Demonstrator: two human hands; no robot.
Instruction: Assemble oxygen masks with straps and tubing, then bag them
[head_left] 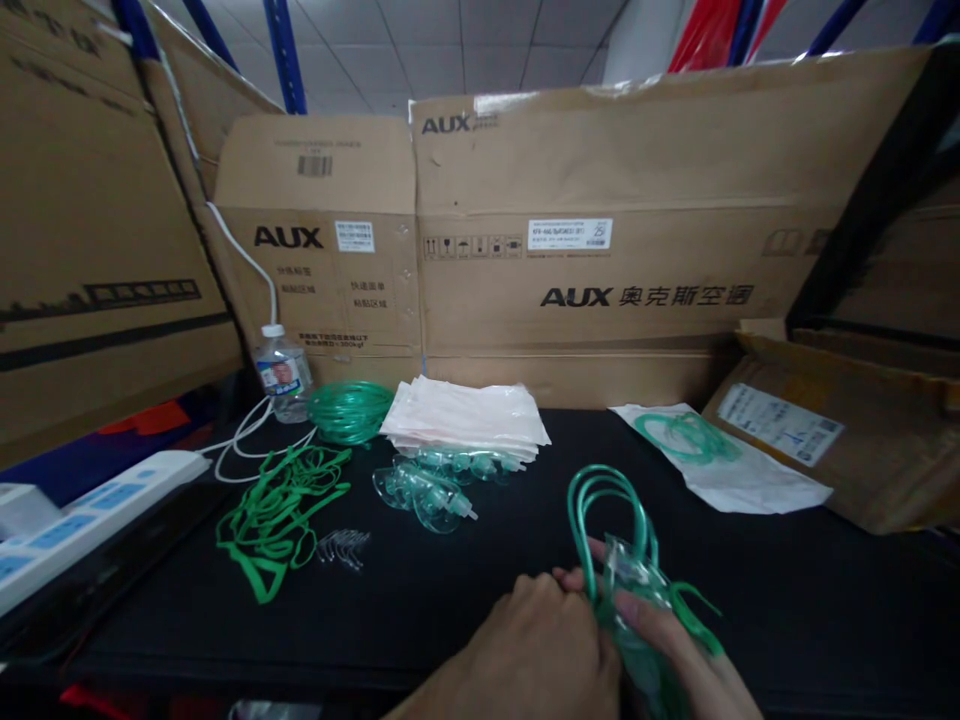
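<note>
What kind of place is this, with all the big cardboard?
Probably a work table in a workshop or storeroom: printed cardboard stands behind a black tabletop, where see-through plastic masks and a coil of green tubing lie.

The head-worn camera faces forward and down across the worktop (439, 585), near the left hand (529, 645) and right hand (681, 642).
</note>
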